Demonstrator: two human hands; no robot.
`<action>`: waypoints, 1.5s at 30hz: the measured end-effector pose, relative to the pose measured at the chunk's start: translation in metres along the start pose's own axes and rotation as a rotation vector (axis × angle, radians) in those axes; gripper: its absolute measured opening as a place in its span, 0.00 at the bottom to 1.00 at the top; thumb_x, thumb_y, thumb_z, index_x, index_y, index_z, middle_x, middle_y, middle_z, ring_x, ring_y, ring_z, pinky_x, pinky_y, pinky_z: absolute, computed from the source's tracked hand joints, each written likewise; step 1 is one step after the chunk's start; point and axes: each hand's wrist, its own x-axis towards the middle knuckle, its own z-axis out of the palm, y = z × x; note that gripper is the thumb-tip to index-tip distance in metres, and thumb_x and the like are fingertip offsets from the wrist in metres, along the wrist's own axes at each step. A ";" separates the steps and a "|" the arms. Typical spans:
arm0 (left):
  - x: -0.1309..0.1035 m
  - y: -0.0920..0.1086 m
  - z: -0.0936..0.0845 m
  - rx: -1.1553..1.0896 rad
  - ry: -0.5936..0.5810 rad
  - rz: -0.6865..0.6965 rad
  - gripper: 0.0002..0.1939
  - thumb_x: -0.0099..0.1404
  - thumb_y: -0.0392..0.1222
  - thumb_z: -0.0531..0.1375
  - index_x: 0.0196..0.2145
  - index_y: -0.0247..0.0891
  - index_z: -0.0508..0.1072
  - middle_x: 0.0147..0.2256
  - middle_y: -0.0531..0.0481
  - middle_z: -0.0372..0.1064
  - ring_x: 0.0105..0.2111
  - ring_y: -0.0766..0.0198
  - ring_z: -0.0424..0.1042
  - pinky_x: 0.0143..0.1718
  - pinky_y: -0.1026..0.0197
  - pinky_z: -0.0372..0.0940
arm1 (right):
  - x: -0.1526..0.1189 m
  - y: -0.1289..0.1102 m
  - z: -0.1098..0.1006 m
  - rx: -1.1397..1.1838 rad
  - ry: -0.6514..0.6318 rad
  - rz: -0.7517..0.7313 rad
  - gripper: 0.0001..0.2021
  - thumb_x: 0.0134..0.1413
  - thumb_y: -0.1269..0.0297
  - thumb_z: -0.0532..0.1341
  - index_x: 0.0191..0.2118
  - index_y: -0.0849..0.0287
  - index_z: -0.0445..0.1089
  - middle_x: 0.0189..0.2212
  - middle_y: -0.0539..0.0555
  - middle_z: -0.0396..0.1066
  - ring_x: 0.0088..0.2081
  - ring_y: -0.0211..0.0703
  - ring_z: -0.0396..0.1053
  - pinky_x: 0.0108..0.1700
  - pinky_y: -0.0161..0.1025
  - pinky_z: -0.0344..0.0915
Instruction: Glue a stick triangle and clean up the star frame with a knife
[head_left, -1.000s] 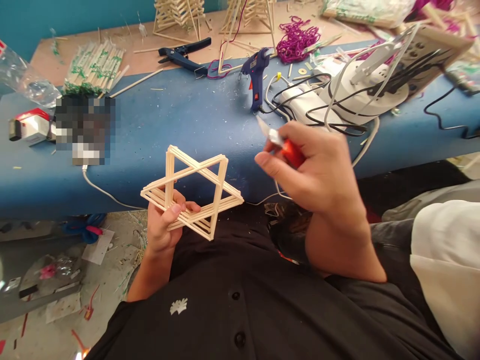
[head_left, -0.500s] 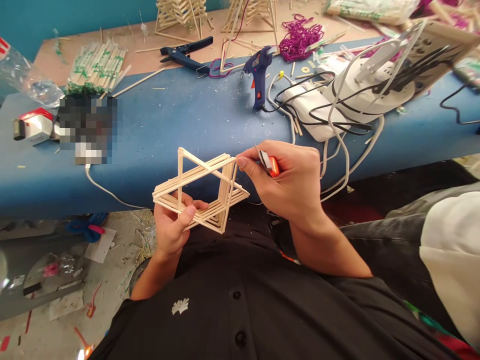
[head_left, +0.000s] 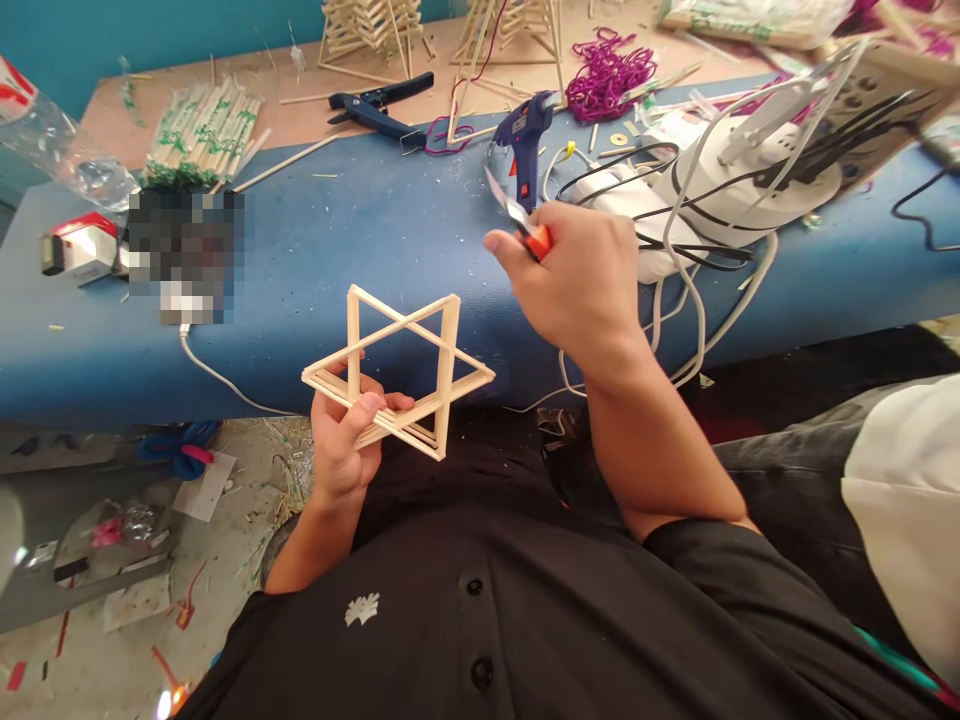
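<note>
My left hand [head_left: 346,430] is closed on the lower left part of a star-shaped frame [head_left: 448,350] built from layered thin wooden sticks. The thumb presses on top and the other fingers reach under and through it. In my right hand [head_left: 585,275], raised over the blue tabletop, is a utility knife [head_left: 536,240] with an orange handle, its blade pointing up and left. That hand is apart from the star. Just beyond the blade stands a blue glue gun [head_left: 523,140].
Blue-handled cutters [head_left: 382,115], purple string [head_left: 611,75] and bundled sticks [head_left: 201,130] lie at the back. White power strips and cables [head_left: 712,200] crowd the right. A plastic bottle [head_left: 67,140] and a small box [head_left: 82,245] are at left. Another person's white sleeve [head_left: 907,480] shows at right.
My right hand has moved up and away from the star's upper right corner, with the knife still in it. The star has turned to face the camera more squarely in my left hand.
</note>
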 end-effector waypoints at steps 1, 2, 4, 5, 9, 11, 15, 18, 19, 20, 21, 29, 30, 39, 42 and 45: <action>0.001 0.001 0.000 -0.013 0.009 -0.001 0.28 0.60 0.50 0.76 0.54 0.42 0.73 0.27 0.61 0.71 0.28 0.58 0.84 0.38 0.53 0.83 | 0.003 0.000 0.000 -0.032 0.010 0.026 0.26 0.78 0.42 0.54 0.47 0.62 0.75 0.37 0.60 0.78 0.39 0.48 0.75 0.41 0.46 0.63; 0.002 0.001 0.001 -0.024 0.019 -0.001 0.28 0.60 0.49 0.76 0.54 0.42 0.73 0.27 0.61 0.71 0.27 0.58 0.84 0.40 0.52 0.84 | 0.005 -0.001 -0.001 -0.025 0.016 0.067 0.28 0.76 0.39 0.55 0.50 0.63 0.75 0.38 0.61 0.78 0.41 0.50 0.75 0.43 0.47 0.63; 0.002 0.002 0.001 -0.035 0.038 0.006 0.27 0.60 0.48 0.76 0.53 0.42 0.74 0.27 0.61 0.71 0.27 0.58 0.84 0.42 0.50 0.84 | 0.002 -0.009 -0.008 0.071 -0.013 0.101 0.29 0.74 0.35 0.56 0.50 0.60 0.75 0.36 0.58 0.78 0.38 0.47 0.74 0.42 0.46 0.62; 0.002 0.001 0.001 -0.033 0.040 0.012 0.27 0.60 0.48 0.76 0.53 0.42 0.74 0.27 0.61 0.71 0.27 0.58 0.84 0.42 0.50 0.84 | -0.001 -0.014 -0.012 0.132 -0.041 0.088 0.28 0.74 0.35 0.54 0.45 0.58 0.75 0.31 0.55 0.76 0.34 0.44 0.71 0.39 0.44 0.61; 0.001 0.000 0.001 -0.010 0.035 0.058 0.27 0.60 0.49 0.76 0.53 0.43 0.74 0.28 0.61 0.72 0.27 0.58 0.84 0.39 0.52 0.84 | -0.022 -0.029 -0.026 0.209 -0.129 0.025 0.32 0.74 0.34 0.48 0.25 0.53 0.63 0.19 0.50 0.61 0.24 0.41 0.58 0.32 0.44 0.50; 0.000 0.000 0.001 -0.006 0.042 0.074 0.27 0.60 0.49 0.76 0.53 0.43 0.74 0.28 0.61 0.73 0.27 0.58 0.84 0.36 0.54 0.83 | -0.032 -0.033 -0.027 0.132 -0.114 0.025 0.33 0.72 0.32 0.49 0.23 0.53 0.59 0.17 0.50 0.58 0.23 0.40 0.54 0.32 0.44 0.46; -0.002 0.001 0.003 -0.010 0.026 0.066 0.28 0.58 0.49 0.77 0.53 0.43 0.74 0.27 0.61 0.72 0.26 0.58 0.83 0.36 0.53 0.83 | -0.041 -0.037 -0.022 0.001 -0.074 0.056 0.34 0.70 0.30 0.48 0.23 0.54 0.58 0.17 0.50 0.56 0.23 0.39 0.53 0.32 0.43 0.42; -0.001 0.003 0.004 -0.015 0.005 0.062 0.28 0.58 0.49 0.76 0.53 0.42 0.76 0.27 0.61 0.71 0.26 0.58 0.83 0.38 0.51 0.84 | -0.040 -0.038 -0.021 -0.044 -0.059 0.065 0.34 0.72 0.32 0.47 0.23 0.54 0.57 0.18 0.50 0.56 0.23 0.39 0.53 0.32 0.44 0.40; -0.001 0.004 0.004 -0.016 -0.002 0.062 0.29 0.58 0.48 0.76 0.54 0.42 0.76 0.27 0.61 0.71 0.26 0.58 0.83 0.38 0.51 0.84 | -0.040 -0.038 -0.021 -0.053 -0.056 0.062 0.33 0.73 0.34 0.46 0.23 0.54 0.57 0.18 0.51 0.56 0.23 0.39 0.53 0.32 0.44 0.40; -0.001 0.005 0.005 -0.017 -0.012 0.061 0.30 0.58 0.48 0.76 0.55 0.42 0.76 0.26 0.61 0.71 0.25 0.58 0.82 0.38 0.51 0.84 | -0.039 -0.038 -0.021 -0.060 -0.054 0.057 0.33 0.74 0.36 0.46 0.23 0.54 0.56 0.18 0.51 0.56 0.23 0.39 0.54 0.33 0.45 0.39; -0.001 0.005 0.004 -0.017 -0.023 0.058 0.31 0.58 0.48 0.76 0.57 0.42 0.75 0.26 0.61 0.71 0.25 0.59 0.82 0.38 0.51 0.84 | -0.039 -0.038 -0.022 -0.068 -0.050 0.053 0.32 0.75 0.39 0.46 0.23 0.54 0.55 0.18 0.51 0.56 0.23 0.39 0.54 0.33 0.45 0.39; -0.002 0.004 -0.001 -0.031 -0.071 0.040 0.23 0.58 0.46 0.76 0.48 0.42 0.75 0.25 0.61 0.70 0.25 0.59 0.81 0.37 0.49 0.85 | -0.042 -0.039 -0.026 -0.173 0.004 0.056 0.25 0.75 0.54 0.51 0.23 0.55 0.56 0.19 0.53 0.59 0.26 0.41 0.55 0.34 0.47 0.38; -0.002 0.004 -0.002 -0.027 -0.074 0.037 0.22 0.58 0.46 0.76 0.47 0.42 0.75 0.25 0.61 0.70 0.25 0.59 0.81 0.37 0.49 0.84 | -0.042 -0.039 -0.026 -0.180 0.005 0.056 0.24 0.74 0.54 0.51 0.23 0.55 0.56 0.19 0.53 0.59 0.26 0.41 0.55 0.33 0.47 0.39; 0.000 0.010 -0.009 -0.075 -0.117 -0.096 0.25 0.57 0.48 0.76 0.50 0.42 0.76 0.25 0.60 0.68 0.23 0.61 0.77 0.30 0.55 0.79 | -0.025 -0.018 -0.022 -0.252 0.168 0.187 0.26 0.74 0.53 0.52 0.21 0.54 0.61 0.18 0.53 0.61 0.23 0.40 0.50 0.35 0.47 0.39; -0.001 0.010 -0.009 -0.088 -0.097 -0.139 0.27 0.58 0.49 0.75 0.52 0.41 0.76 0.24 0.60 0.68 0.25 0.61 0.77 0.31 0.56 0.78 | -0.025 -0.018 -0.027 -0.121 0.175 0.093 0.25 0.72 0.56 0.51 0.19 0.53 0.55 0.16 0.50 0.55 0.22 0.39 0.46 0.34 0.47 0.40; -0.002 0.011 -0.005 -0.107 -0.084 -0.192 0.31 0.57 0.50 0.75 0.56 0.41 0.75 0.25 0.61 0.67 0.25 0.61 0.78 0.32 0.57 0.77 | -0.032 -0.030 -0.032 0.004 0.073 -0.068 0.25 0.71 0.57 0.51 0.19 0.53 0.52 0.16 0.49 0.53 0.22 0.38 0.48 0.32 0.46 0.43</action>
